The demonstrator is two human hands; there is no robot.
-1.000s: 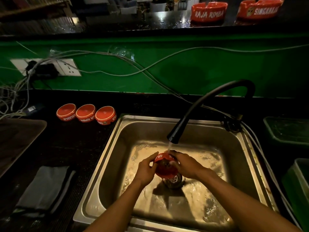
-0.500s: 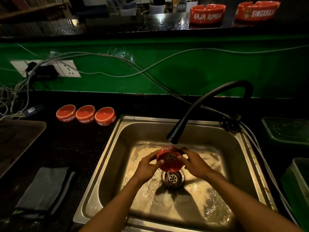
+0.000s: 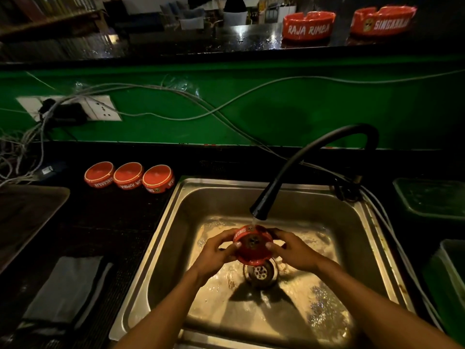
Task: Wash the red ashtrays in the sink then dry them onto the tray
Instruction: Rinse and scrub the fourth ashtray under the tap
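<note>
Dark table (image 3: 105,222) under a green wall (image 3: 276,117), steel sink (image 3: 181,222) set in. Above the drain (image 3: 260,272), a red ashtray (image 3: 253,244) pinched from both sides: left hand (image 3: 214,253) and right hand (image 3: 295,250) curled round its rim. Directly over the grip, black faucet (image 3: 302,157) running water onto it. Far left of the grip, three ashtrays (image 3: 128,175), a tray (image 3: 27,217), a folded cloth (image 3: 65,288).

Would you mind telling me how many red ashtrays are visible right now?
6: one ashtray held under the tap, three in a row left of the sink, two on the upper bar counter. Others may be hidden.
</note>
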